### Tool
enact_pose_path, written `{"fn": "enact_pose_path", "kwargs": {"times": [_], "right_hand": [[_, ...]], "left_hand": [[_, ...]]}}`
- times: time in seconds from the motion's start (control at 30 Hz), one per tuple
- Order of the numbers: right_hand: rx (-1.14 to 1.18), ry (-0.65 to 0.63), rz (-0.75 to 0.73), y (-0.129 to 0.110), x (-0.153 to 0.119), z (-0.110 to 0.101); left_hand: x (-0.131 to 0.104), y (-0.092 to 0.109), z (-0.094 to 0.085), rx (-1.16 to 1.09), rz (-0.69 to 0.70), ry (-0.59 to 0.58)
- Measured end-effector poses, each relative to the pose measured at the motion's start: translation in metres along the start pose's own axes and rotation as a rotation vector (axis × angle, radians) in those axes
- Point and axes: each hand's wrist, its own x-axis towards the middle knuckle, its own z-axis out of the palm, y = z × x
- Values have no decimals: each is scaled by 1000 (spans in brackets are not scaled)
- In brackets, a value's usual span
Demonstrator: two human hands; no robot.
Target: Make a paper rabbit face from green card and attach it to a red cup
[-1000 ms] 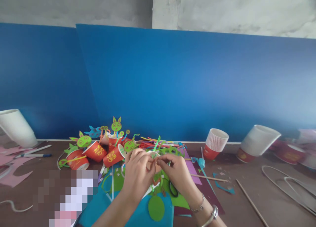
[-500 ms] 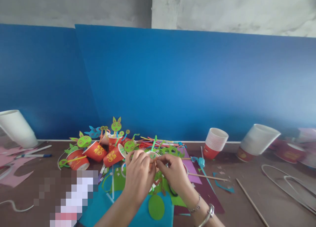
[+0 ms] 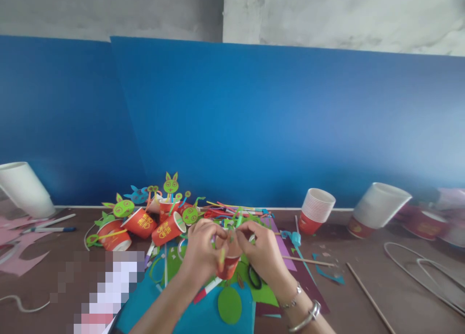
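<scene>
A red paper cup is held between my two hands above the cluttered work area. My left hand is closed at the cup's left side, and a small blurred yellowish strip shows by its fingers. At the right side of the rim, the thumb and fingers of my right hand are pinched together. A green straw sticks up at the back of the cup. Motion blur and the fingers hide what exactly is pinched at the rim. Below lie a green paper oval and a red-and-white marker.
Decorated red cups with paper animal faces crowd the left. Black-handled scissors lie under my right wrist. Stacked cups stand at the back right. A wooden stick and blue card lie on the table.
The cup has come into clearer view between my hands, its red side now showing lower. My fingers have moved apart slightly around its rim. The marker and scissors are more exposed.
</scene>
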Motion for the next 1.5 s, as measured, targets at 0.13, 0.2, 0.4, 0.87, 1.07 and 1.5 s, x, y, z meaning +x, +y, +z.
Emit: {"fn": "enact_pose_path", "kwargs": {"times": [0.13,0.2,0.4,0.87,1.07,1.5], "right_hand": [[-95,87,-25,3,4,-15],[-124,80,7,6,6,-25],[-550,117,49,19,9,-49],[-148,-269,-209,-7,-2,-24],[-163,-249,-169,-10,-3,-20],[36,-139,-101,2,6,-28]], "left_hand": [[6,-13,-2,-322,-148,-166],[8,-16,-4,-481,-248,-264],[12,-8,-13,-705,-545,-363],[7,-7,-12,-563,-313,-541],[8,2,-12,-656,-337,-521],[7,-20,-6,-1143,-408,-510]]}}
